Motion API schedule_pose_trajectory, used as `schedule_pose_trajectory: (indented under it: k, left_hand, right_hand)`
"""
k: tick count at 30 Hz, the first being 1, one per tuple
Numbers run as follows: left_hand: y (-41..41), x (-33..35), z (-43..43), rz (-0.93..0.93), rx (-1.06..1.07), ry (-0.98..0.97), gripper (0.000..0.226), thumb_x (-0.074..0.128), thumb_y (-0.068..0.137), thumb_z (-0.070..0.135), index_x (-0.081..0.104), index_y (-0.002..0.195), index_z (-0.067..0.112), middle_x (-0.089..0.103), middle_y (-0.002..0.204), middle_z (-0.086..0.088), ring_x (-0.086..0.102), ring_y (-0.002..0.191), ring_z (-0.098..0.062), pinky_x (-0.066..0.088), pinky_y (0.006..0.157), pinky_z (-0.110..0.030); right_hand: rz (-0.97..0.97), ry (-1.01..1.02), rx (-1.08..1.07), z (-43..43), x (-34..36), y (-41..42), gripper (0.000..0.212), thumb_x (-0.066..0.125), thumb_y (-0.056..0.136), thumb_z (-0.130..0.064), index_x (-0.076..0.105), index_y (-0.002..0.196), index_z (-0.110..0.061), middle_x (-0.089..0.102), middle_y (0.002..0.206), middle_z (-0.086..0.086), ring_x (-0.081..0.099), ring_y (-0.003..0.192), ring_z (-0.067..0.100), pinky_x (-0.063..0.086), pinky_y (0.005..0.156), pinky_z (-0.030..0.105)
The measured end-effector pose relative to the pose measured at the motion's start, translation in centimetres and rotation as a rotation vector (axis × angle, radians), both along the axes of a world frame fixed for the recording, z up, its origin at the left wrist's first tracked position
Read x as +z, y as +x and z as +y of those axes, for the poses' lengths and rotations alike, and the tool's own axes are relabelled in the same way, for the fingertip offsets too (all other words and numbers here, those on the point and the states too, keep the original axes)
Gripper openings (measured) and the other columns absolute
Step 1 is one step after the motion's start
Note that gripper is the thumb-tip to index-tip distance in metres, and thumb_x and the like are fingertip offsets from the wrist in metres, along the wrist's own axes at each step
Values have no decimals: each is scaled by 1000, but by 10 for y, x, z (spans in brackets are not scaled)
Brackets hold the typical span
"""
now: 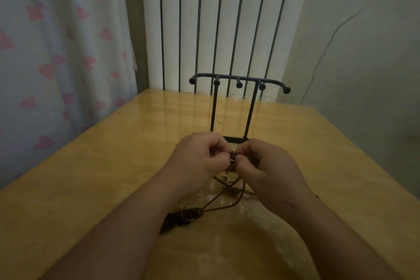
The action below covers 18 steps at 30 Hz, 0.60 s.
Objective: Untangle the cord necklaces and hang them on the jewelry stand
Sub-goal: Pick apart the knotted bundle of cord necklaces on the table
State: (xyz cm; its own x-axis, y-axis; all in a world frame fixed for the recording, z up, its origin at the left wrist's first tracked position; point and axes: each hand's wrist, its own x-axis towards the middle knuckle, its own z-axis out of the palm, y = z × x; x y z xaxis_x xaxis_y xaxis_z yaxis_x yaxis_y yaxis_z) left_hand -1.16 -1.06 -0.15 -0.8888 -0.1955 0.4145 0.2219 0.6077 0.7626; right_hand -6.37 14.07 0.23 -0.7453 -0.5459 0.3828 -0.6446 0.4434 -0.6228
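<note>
Brown cord necklaces (229, 185) lie tangled on the wooden table (102, 188), partly lifted between my hands. My left hand (197, 161) and my right hand (268, 166) meet just in front of the stand's base, both pinching a knotted bit of cord with a small metal piece at the fingertips. Loose cords trail down and left to a dark pendant cluster (181, 216) resting on the table beside my left forearm. The black metal jewelry stand (238, 79) rises behind my hands, with several ball-tipped hooks, all bare. My hands hide part of its base.
A white ribbed radiator (216, 18) stands behind the table's far edge. A curtain with pink hearts (56, 52) hangs on the left. A thin wire (325, 52) runs down the pale wall at right.
</note>
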Motion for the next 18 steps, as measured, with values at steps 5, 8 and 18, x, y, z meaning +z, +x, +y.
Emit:
schedule_pose_trajectory:
  k: [5, 8, 18]
  left_hand:
    - [-1, 0, -1, -42, -9, 27, 18, 64, 85, 16, 64, 75, 31, 62, 71, 7, 54, 63, 2, 43, 55, -10]
    - [1, 2, -2, -44, -1, 69, 16, 63, 86, 18, 65, 76, 30, 62, 71, 8, 55, 64, 4, 42, 55, -9]
    - [2, 6, 1, -67, -6, 240, 17, 59, 90, 19, 65, 75, 25, 55, 53, 19, 48, 51, 3, 39, 57, -21]
  right_hand:
    - [-136, -96, 83, 2, 0, -2, 15, 53, 94, -22, 65, 85, -23, 66, 75, 4, 56, 63, 14, 47, 53, 27]
    - [-259, -167, 149, 5, 1, -2, 18, 52, 96, -21, 67, 86, -19, 65, 72, 0, 54, 59, 9, 45, 52, 24]
    - [35, -265, -44, 2, -4, -5, 8, 65, 86, -30, 62, 86, -37, 60, 77, -26, 53, 64, 3, 44, 55, 12]
